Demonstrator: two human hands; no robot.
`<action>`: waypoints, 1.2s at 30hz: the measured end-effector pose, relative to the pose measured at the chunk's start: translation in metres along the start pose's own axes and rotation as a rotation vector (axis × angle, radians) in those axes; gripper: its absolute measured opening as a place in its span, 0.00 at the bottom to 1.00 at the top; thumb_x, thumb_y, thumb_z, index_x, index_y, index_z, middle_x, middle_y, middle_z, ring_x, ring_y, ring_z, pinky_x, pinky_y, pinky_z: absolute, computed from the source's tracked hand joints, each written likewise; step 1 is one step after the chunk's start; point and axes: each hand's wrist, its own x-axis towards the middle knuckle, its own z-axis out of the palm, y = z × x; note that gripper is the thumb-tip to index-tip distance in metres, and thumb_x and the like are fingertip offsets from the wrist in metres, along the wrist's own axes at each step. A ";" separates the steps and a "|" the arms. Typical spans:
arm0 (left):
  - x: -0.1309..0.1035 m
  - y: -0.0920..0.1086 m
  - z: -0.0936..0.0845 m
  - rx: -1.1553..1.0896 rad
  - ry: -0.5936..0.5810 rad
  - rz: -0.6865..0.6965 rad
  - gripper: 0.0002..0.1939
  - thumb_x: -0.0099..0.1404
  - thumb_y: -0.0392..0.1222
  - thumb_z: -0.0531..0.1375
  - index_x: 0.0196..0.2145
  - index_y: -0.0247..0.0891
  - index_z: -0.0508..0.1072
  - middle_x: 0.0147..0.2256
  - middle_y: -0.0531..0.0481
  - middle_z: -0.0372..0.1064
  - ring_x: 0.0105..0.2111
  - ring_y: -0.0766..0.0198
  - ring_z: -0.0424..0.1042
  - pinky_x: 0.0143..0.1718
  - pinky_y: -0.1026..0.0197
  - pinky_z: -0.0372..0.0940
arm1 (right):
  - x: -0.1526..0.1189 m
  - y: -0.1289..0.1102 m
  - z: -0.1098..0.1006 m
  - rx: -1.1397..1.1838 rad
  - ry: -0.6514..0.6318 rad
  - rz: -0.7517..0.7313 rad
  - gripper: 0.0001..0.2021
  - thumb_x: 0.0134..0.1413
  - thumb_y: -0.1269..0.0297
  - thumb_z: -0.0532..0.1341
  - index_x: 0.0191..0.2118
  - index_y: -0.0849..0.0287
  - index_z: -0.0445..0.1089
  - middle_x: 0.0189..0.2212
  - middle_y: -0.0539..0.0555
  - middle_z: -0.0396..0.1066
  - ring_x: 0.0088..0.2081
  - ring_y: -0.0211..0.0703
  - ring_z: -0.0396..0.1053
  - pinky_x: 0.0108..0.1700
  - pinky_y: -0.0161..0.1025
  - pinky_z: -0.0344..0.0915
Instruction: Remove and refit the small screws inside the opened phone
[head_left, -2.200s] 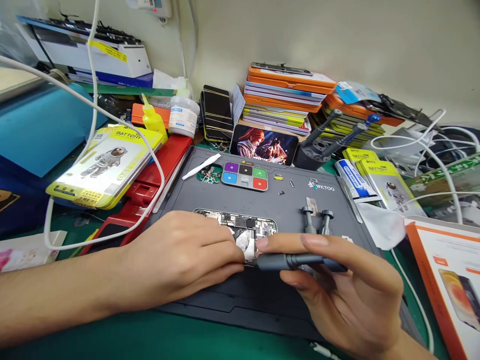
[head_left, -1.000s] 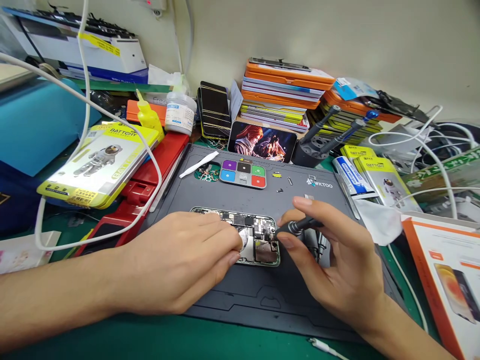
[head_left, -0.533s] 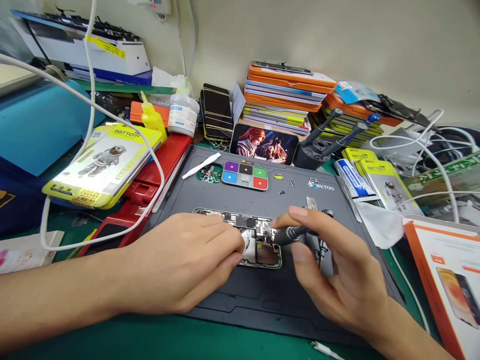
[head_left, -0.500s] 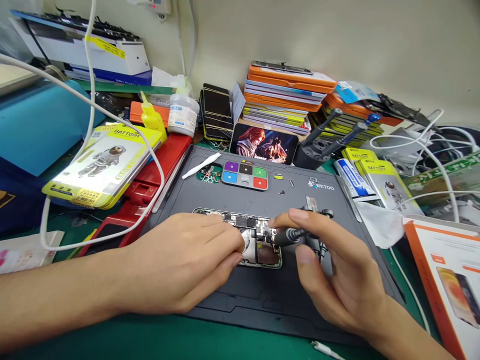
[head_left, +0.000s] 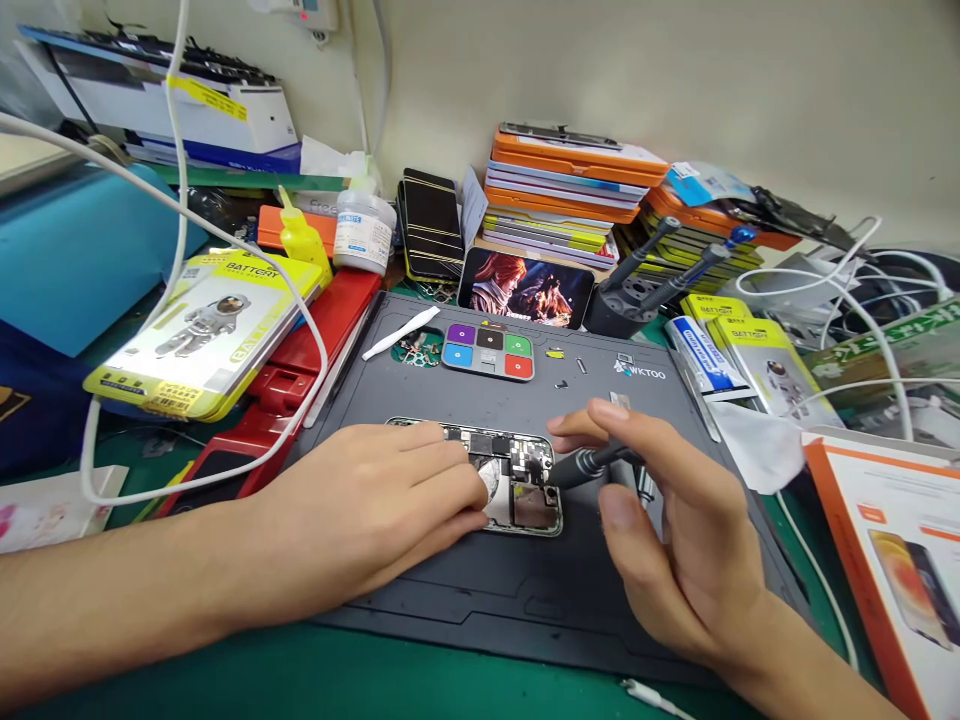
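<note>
An opened phone [head_left: 536, 510] lies on the grey work mat [head_left: 480, 610], its circuit board and small parts bare at the right end. Across its left part rests my left hand [head_left: 375, 510], fingers together and curled over it, hiding much of the phone. A crinkled silvery piece [head_left: 489, 478] shows beside those fingertips. My right hand [head_left: 675, 530] is curled around a dark screwdriver [head_left: 581, 466], thumb and forefinger on either side of the shaft. The screwdriver leans toward the phone's right end; its exact contact point is too small to make out.
Behind the phone are a coloured screw tray [head_left: 489, 352], a white pry tool [head_left: 401, 333] and loose small parts. A propped phone [head_left: 525, 287] shows a picture. Battery boxes [head_left: 210, 330] stand left, a screwdriver holder [head_left: 622, 305] behind, an orange-edged box [head_left: 885, 560] right.
My right thumb and fingers have shifted slightly around the screwdriver, and its rear part is now more hidden. My left hand stays on the phone, almost unmoved.
</note>
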 end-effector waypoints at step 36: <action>-0.003 -0.001 0.001 -0.038 -0.007 -0.005 0.11 0.81 0.37 0.55 0.47 0.37 0.78 0.40 0.49 0.81 0.35 0.56 0.79 0.36 0.55 0.69 | 0.003 -0.018 -0.005 0.124 0.193 0.107 0.34 0.62 0.80 0.65 0.69 0.45 0.67 0.41 0.54 0.83 0.32 0.50 0.82 0.34 0.50 0.84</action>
